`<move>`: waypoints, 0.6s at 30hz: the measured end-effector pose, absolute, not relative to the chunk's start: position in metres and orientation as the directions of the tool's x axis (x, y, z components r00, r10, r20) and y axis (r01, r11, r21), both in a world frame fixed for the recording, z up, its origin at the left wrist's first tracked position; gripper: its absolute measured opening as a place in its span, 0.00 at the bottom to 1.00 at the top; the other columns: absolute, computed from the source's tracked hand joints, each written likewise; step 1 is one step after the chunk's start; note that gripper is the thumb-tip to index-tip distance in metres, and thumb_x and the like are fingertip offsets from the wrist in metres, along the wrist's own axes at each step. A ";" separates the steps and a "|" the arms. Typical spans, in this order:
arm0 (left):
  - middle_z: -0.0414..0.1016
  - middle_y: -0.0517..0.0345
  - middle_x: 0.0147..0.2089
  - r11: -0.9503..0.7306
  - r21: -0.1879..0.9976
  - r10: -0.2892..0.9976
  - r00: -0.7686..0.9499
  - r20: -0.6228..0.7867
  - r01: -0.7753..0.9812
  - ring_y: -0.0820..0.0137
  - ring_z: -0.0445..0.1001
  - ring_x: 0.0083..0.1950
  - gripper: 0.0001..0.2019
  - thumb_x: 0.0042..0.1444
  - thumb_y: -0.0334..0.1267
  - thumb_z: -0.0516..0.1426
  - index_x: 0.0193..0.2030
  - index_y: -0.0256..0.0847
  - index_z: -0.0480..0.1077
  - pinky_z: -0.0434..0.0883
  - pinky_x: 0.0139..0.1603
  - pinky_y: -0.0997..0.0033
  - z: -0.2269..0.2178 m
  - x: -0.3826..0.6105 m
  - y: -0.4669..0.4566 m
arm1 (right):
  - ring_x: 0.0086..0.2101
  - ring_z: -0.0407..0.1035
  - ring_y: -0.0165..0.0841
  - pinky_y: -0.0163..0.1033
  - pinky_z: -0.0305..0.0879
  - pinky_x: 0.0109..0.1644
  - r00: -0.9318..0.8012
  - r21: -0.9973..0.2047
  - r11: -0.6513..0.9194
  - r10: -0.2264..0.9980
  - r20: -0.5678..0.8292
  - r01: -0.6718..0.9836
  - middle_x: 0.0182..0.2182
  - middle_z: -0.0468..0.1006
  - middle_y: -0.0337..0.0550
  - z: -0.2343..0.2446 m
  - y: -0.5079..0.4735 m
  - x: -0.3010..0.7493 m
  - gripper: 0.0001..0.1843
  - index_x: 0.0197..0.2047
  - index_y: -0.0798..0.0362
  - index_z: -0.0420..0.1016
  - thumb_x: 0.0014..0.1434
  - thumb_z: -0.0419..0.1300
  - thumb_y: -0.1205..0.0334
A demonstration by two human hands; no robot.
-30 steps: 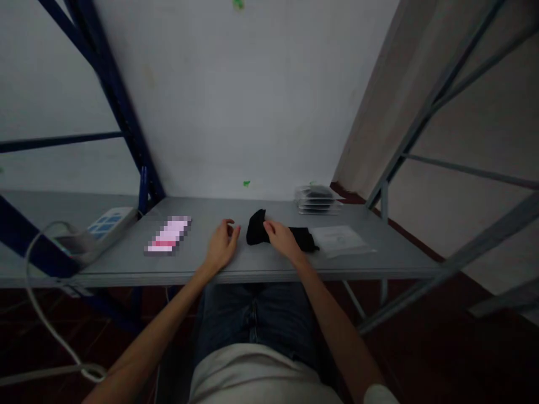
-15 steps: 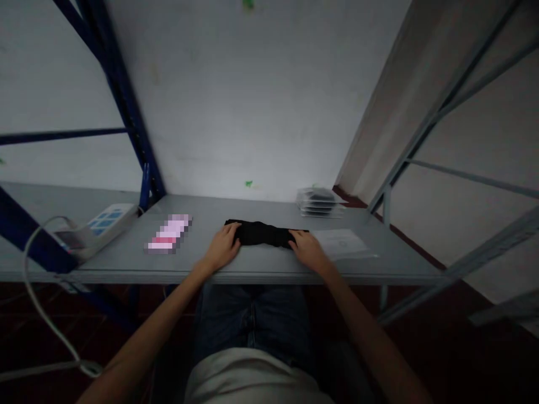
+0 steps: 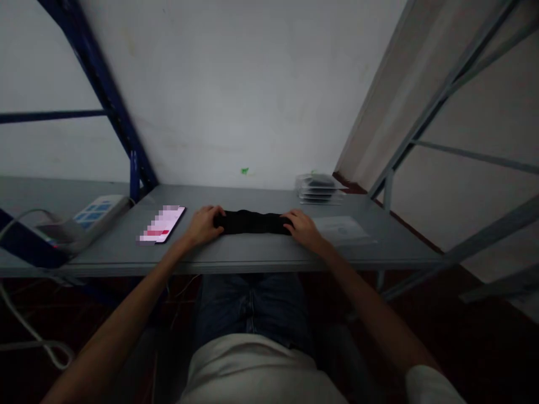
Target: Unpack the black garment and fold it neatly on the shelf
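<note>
My left hand (image 3: 205,225) clamped on one end of the black cloth (image 3: 252,222), right hand (image 3: 304,229) closed over the other; cloth lies between them on the surface (image 3: 252,248). Held at both ends, likely to keep it straight. Clear plastic (image 3: 345,230) just outside right hand, probably for easy reach. Cloth: long, narrow, wavy top edge.

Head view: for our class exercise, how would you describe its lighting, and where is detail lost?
Head view: dim overall, the wall pale grey, the floor sunk almost to black; head view: the phone glows brightest, its screen largely hidden by coarse blocks; head view: the black cloth shows little surface detail, reading mostly as a dark strip.
</note>
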State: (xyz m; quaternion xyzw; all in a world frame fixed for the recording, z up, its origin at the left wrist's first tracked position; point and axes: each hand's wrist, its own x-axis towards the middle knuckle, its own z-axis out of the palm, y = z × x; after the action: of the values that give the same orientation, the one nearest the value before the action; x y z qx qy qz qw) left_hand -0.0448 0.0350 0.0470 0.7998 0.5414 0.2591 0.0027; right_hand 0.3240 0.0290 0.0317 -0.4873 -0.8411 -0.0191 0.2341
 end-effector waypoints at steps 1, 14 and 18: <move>0.75 0.49 0.43 -0.425 0.291 0.860 0.283 0.424 0.857 0.53 0.75 0.46 0.13 0.45 0.38 0.60 0.41 0.45 0.74 0.73 0.49 0.53 0.049 -0.043 0.033 | 0.53 0.70 0.42 0.47 0.65 0.62 -0.395 -0.199 0.515 0.808 0.436 0.834 0.51 0.79 0.52 0.032 0.027 0.324 0.16 0.57 0.54 0.78 0.68 0.58 0.66; 0.78 0.53 0.49 -0.606 0.440 0.795 0.475 0.378 0.663 0.59 0.77 0.50 0.13 0.55 0.43 0.59 0.46 0.45 0.70 0.73 0.55 0.58 0.068 -0.049 -0.039 | 0.54 0.71 0.41 0.50 0.62 0.63 -0.497 -0.217 0.616 0.759 0.421 0.757 0.50 0.81 0.45 0.048 -0.049 0.339 0.12 0.49 0.47 0.80 0.67 0.59 0.68; 0.80 0.52 0.51 -0.598 0.413 0.801 0.525 0.289 0.686 0.58 0.78 0.54 0.16 0.64 0.52 0.56 0.51 0.46 0.73 0.72 0.60 0.56 0.066 -0.059 -0.062 | 0.55 0.71 0.42 0.52 0.63 0.63 -0.611 -0.183 0.687 0.716 0.338 0.703 0.54 0.79 0.47 0.039 -0.085 0.356 0.12 0.53 0.47 0.79 0.69 0.59 0.66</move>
State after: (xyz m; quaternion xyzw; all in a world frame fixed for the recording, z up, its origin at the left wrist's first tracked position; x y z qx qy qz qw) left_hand -0.0595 -0.0616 0.0660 0.8641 0.4303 0.2292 0.1249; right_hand 0.3560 -0.0854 0.0389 -0.3954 -0.8973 0.0157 0.1955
